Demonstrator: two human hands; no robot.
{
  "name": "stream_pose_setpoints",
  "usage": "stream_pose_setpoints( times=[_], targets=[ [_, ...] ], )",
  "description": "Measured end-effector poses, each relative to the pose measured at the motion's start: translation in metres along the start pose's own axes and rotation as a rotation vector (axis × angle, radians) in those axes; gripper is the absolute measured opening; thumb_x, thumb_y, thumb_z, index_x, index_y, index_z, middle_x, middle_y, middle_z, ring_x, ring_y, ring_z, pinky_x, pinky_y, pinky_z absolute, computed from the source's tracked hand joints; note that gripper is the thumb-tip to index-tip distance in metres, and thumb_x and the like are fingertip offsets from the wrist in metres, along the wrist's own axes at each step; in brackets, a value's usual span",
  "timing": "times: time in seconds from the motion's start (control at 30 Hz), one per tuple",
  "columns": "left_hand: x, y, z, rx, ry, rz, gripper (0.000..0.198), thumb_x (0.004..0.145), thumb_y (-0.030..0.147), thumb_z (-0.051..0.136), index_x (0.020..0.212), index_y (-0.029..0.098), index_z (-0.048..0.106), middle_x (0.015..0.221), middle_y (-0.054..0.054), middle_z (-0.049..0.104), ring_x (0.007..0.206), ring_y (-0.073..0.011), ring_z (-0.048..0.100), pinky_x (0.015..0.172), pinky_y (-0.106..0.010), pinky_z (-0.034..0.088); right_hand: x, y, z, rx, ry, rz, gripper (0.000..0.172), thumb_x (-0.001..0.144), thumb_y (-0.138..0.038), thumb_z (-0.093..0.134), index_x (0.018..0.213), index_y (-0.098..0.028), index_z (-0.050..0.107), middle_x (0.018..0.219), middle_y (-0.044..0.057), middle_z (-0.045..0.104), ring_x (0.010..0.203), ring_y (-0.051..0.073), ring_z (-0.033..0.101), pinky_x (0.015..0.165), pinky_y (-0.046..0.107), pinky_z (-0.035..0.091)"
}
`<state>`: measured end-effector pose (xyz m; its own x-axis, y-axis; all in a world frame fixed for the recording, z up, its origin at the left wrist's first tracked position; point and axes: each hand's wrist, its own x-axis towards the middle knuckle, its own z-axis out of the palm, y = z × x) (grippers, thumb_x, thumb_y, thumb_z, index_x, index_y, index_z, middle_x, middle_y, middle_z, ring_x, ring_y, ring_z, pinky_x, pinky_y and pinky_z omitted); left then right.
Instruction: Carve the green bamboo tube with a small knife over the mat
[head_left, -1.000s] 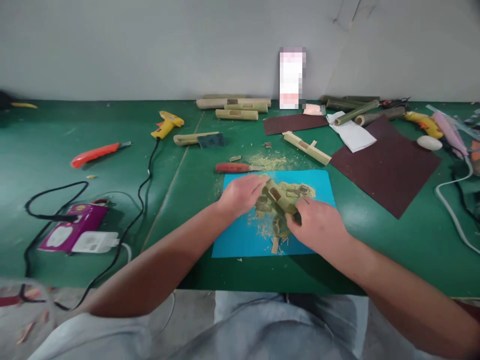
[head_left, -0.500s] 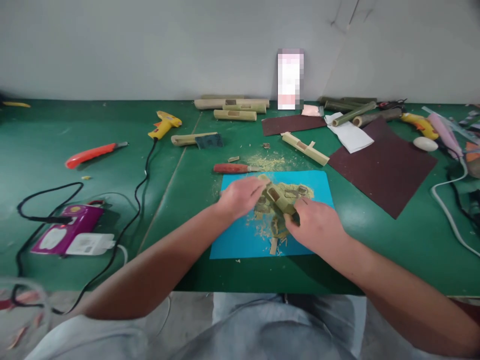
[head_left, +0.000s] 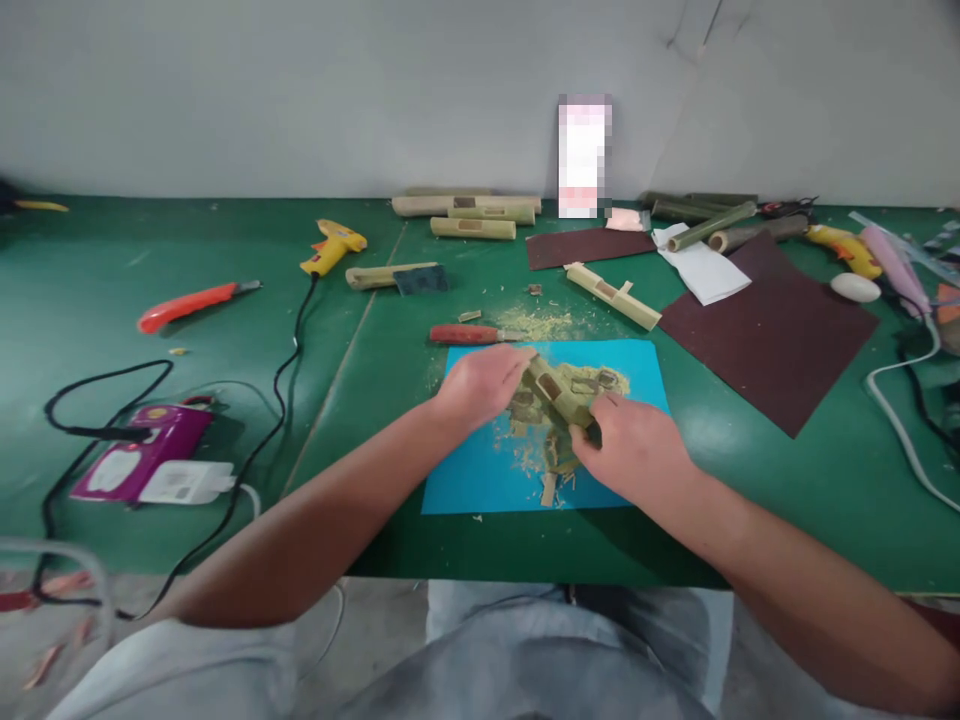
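Note:
Over a blue sheet (head_left: 457,480), a short bamboo tube (head_left: 553,386) lies slantwise between my hands, a rectangular opening cut in its upper side. My left hand (head_left: 484,382) closes round its far left end and hides that end. Its near right end is gripped by my right hand (head_left: 637,437), thumb below and fingers on top. Bamboo shavings and chips (head_left: 555,455) are heaped under the tube. Just beyond the sheet lies a red-handled chisel-like tool (head_left: 463,335), its tip among sawdust.
An orange-red cutter (head_left: 191,306), a yellow glue gun (head_left: 334,250) and a purple power strip (head_left: 176,440) with black cables occupy the left. Cut bamboo pieces (head_left: 472,229) line the back. Dark brown sandpaper sheets (head_left: 780,350), white paper (head_left: 705,270) and a white egg-shaped object (head_left: 855,288) lie right.
My left hand has shifted slightly over the tube's far end, covering the pale tip that showed before. My right hand keeps its grip. The whole view has moved a little.

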<state>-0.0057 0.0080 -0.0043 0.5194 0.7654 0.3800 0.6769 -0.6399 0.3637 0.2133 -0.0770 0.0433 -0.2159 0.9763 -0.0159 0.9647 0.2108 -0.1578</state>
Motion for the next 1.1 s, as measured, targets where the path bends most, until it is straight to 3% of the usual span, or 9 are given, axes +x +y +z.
stream_pose_setpoints(
  times=[0.17,0.3,0.43,0.6,0.73,0.87,1.0,1.1],
  targets=[
    [-0.002,0.001,0.0,0.018,-0.047,0.071,0.036,0.103,0.031,0.042,0.123,0.017,0.069,0.104,-0.009,0.075,0.095,-0.0208,0.072,0.083,-0.031,0.059,0.0,0.0,0.001,0.003,0.005,-0.013,0.022,0.091,-0.035,0.052,0.087,-0.018,0.066,0.085,0.008,0.07,0.075,0.021,0.065,0.062,0.032,0.037],
    [-0.001,-0.001,-0.001,0.072,-0.002,0.046,0.036,0.103,0.029,0.041,0.121,0.014,0.069,0.105,-0.011,0.075,0.097,-0.0225,0.072,0.088,-0.034,0.059,0.0,0.001,0.001,0.001,0.011,-0.006,0.023,0.091,-0.036,0.051,0.086,-0.018,0.066,0.084,0.007,0.069,0.074,0.021,0.065,0.06,0.032,0.036],
    [-0.003,0.0,-0.001,0.081,-0.066,0.103,0.036,0.102,0.029,0.042,0.125,0.016,0.067,0.103,-0.01,0.075,0.094,-0.0214,0.072,0.083,-0.031,0.059,0.0,0.0,-0.001,0.007,-0.015,-0.008,0.022,0.091,-0.035,0.052,0.087,-0.018,0.066,0.085,0.008,0.07,0.074,0.021,0.064,0.06,0.032,0.035],
    [-0.004,0.001,0.0,0.093,-0.006,0.047,0.035,0.103,0.028,0.042,0.121,0.016,0.069,0.109,-0.011,0.075,0.1,-0.0229,0.071,0.089,-0.033,0.059,0.0,0.0,-0.001,0.012,-0.007,-0.009,0.022,0.091,-0.035,0.052,0.089,-0.018,0.066,0.086,0.008,0.07,0.076,0.021,0.065,0.061,0.033,0.035],
    [-0.005,0.007,0.0,0.092,-0.104,0.094,0.035,0.102,0.028,0.042,0.126,0.017,0.066,0.108,-0.01,0.074,0.098,-0.022,0.072,0.085,-0.033,0.06,0.0,0.0,0.0,0.022,-0.023,-0.009,0.022,0.091,-0.036,0.053,0.087,-0.018,0.065,0.086,0.008,0.07,0.076,0.021,0.065,0.059,0.032,0.033],
    [-0.006,0.011,0.0,0.152,-0.059,0.07,0.037,0.104,0.027,0.038,0.124,0.014,0.066,0.107,-0.011,0.074,0.1,-0.0217,0.071,0.088,-0.033,0.059,0.001,-0.001,0.0,0.008,-0.031,0.006,0.022,0.091,-0.036,0.053,0.089,-0.018,0.065,0.087,0.008,0.07,0.077,0.02,0.065,0.06,0.032,0.033],
    [-0.008,0.012,-0.001,0.173,-0.112,0.125,0.036,0.104,0.027,0.038,0.126,0.016,0.065,0.103,-0.009,0.074,0.096,-0.0205,0.072,0.083,-0.032,0.06,0.001,0.0,0.0,0.017,-0.026,-0.011,0.021,0.091,-0.035,0.054,0.088,-0.018,0.065,0.086,0.008,0.07,0.077,0.02,0.065,0.061,0.032,0.034],
    [-0.008,0.008,0.001,0.206,-0.05,0.119,0.037,0.105,0.026,0.037,0.125,0.013,0.065,0.104,-0.011,0.074,0.097,-0.0229,0.072,0.083,-0.035,0.061,0.0,0.001,0.001,0.015,-0.003,-0.017,0.021,0.091,-0.035,0.053,0.088,-0.018,0.065,0.085,0.008,0.069,0.077,0.02,0.064,0.061,0.032,0.034]
  ],
)
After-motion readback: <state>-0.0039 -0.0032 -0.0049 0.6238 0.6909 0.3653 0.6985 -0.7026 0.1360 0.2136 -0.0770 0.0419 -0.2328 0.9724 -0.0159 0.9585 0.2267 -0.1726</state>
